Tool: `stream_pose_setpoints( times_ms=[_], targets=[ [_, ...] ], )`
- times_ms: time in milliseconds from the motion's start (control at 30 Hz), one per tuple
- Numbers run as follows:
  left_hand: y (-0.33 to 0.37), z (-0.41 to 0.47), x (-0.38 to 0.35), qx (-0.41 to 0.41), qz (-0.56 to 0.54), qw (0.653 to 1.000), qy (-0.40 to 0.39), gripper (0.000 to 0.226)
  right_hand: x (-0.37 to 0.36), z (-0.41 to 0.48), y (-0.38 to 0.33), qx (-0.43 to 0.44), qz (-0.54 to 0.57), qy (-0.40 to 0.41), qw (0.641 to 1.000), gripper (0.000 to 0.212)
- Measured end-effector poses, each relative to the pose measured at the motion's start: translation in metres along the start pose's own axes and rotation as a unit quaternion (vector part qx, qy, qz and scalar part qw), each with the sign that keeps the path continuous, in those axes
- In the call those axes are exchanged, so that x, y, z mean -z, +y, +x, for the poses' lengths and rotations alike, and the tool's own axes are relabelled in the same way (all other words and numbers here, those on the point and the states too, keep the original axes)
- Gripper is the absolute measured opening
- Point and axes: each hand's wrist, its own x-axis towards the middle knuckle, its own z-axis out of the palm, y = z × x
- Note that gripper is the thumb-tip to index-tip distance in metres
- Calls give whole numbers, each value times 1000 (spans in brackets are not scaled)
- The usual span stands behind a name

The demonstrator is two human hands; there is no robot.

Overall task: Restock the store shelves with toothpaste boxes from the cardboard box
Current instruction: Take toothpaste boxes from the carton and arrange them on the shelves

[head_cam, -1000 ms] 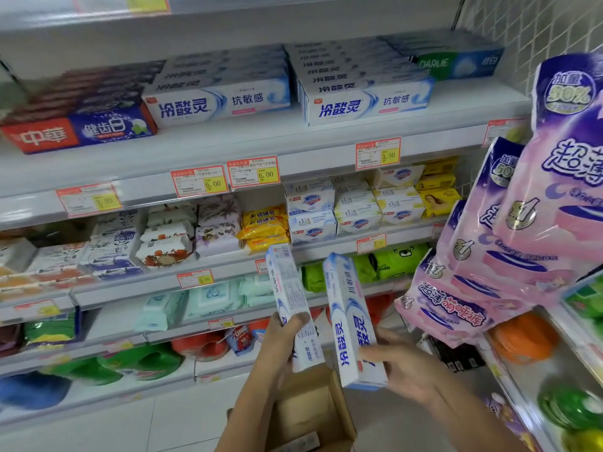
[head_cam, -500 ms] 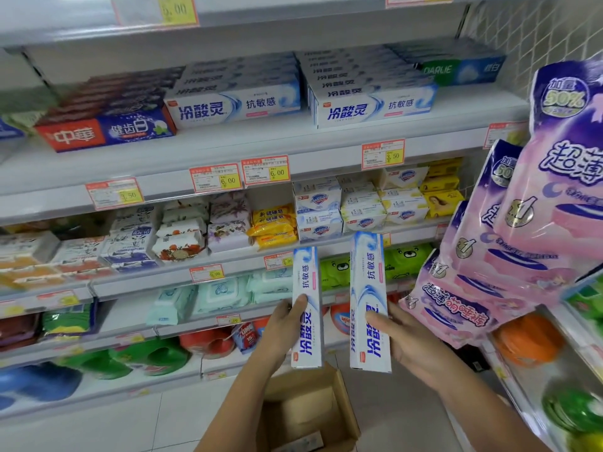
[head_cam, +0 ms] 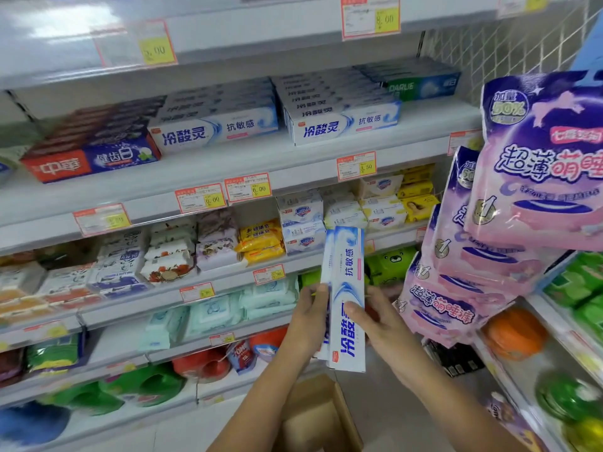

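Two white-and-blue toothpaste boxes stand upright and pressed together in front of me. The front toothpaste box (head_cam: 347,298) faces me, the second toothpaste box (head_cam: 325,272) lies just behind it on the left. My left hand (head_cam: 308,316) grips the left side of the pair, my right hand (head_cam: 375,321) grips the right side with the thumb across the front. Below them sits the open cardboard box (head_cam: 318,419), brown, its inside mostly hidden. On the upper shelf (head_cam: 228,171) lie rows of the same toothpaste (head_cam: 342,122).
Red-and-blue toothpaste boxes (head_cam: 88,158) fill the shelf's left end, green Darlie boxes (head_cam: 421,84) the right. Soap packs (head_cam: 300,220) and wipes sit on lower shelves. Pink-purple hanging packs (head_cam: 535,177) crowd the right side close to my right arm.
The two boxes, held apart and tilted a second ago, have been raised upright and brought together into one stack between both hands. The view has moved closer to the shelves.
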Motion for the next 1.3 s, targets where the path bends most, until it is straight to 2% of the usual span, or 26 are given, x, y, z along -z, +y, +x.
stream_pose_setpoints(
  times_ms=[133,167,233,267,300,400,433,567,633,667,767,800,867,933,1067,1200,1300],
  targets=[
    [20,-3,-20,-43,-50,997,-25,62,2,0,-10,37,52,31,997,27],
    [27,-3,-24,-55,-61,996,-42,63,2,0,-14,40,67,47,996,23],
    [43,-6,-29,-89,-31,993,-69,45,4,2,-22,50,77,94,991,19],
    [50,-6,-30,-104,-15,991,-84,40,7,5,-26,56,78,121,988,20],
    [60,-8,-31,-113,-7,988,-100,45,10,8,-30,69,74,140,985,21],
    [90,-9,-33,-148,41,978,-141,83,17,17,-51,98,116,147,977,25],
    [102,-10,-32,-166,67,973,-148,88,19,19,-60,110,122,140,976,25],
    [148,-3,-24,-232,172,948,-134,90,26,37,-92,151,91,125,976,24],
    [173,11,-17,-258,247,928,-105,88,30,50,-109,162,80,108,978,38],
    [185,20,-13,-270,284,916,-89,87,32,56,-118,164,63,98,980,42],
    [229,44,2,-289,373,880,-53,79,47,81,-147,188,10,77,979,31],
    [242,52,7,-289,408,865,-46,77,55,92,-155,198,-15,77,977,33],
    [263,67,17,-288,480,827,-46,73,69,107,-173,201,-107,102,968,47],
    [276,81,26,-289,512,807,-60,71,85,121,-186,185,-161,158,957,54],
    [284,104,36,-275,546,788,-70,71,113,141,-207,195,-193,218,937,80],
    [281,116,40,-258,541,796,-88,69,121,156,-214,203,-332,131,912,97],
    [277,118,39,-268,556,784,-67,65,118,167,-212,223,-415,94,877,91]
  ],
)
